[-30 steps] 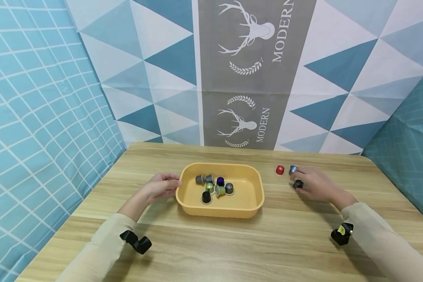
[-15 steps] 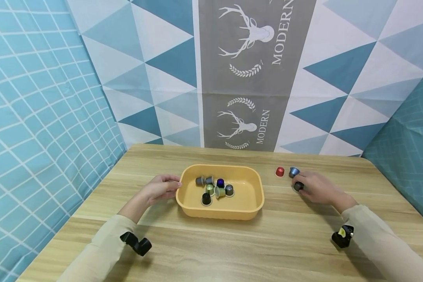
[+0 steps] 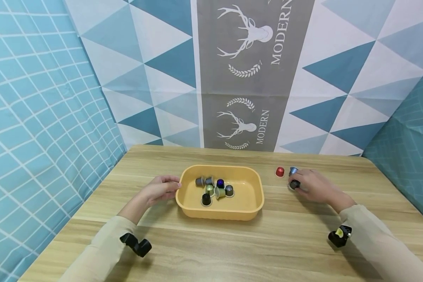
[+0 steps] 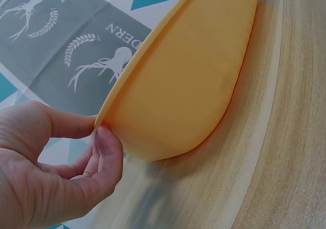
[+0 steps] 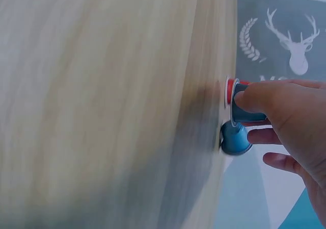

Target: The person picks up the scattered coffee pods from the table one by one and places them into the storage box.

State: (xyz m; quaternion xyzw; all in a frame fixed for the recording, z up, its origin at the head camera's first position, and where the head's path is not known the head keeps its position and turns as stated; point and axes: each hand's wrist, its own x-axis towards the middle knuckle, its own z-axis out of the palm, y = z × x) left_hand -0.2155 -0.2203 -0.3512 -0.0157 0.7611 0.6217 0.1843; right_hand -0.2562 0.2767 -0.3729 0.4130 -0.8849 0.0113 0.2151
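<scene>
My left hand (image 3: 160,190) pinches the left rim of a yellow plastic tub (image 3: 220,214) between thumb and fingers; the left wrist view shows that grip on the rim (image 4: 117,88) up close. Over to the right, my right hand (image 3: 315,187) pinches a black coffee capsule (image 3: 294,184) with thumb and fingertips, and its other fingers are loosely bent. Whether this capsule still touches the table I cannot tell. A blue capsule (image 3: 293,170) lies tilted just behind it, close to the fingers. Left of that stands a red capsule (image 3: 280,171), partly hidden in the right wrist view.
Several capsules lie inside the tub, among them a black one (image 3: 206,199), a dark blue one (image 3: 220,183) and a green one (image 3: 220,192). The wooden table (image 3: 232,250) ends at a patterned cloth backdrop (image 3: 239,117). Each sleeve carries a black wrist camera (image 3: 136,244).
My right fingers have closed on the black capsule and shifted it slightly left. The blue capsule has moved a little beside them. My left hand and the tub stay in place.
</scene>
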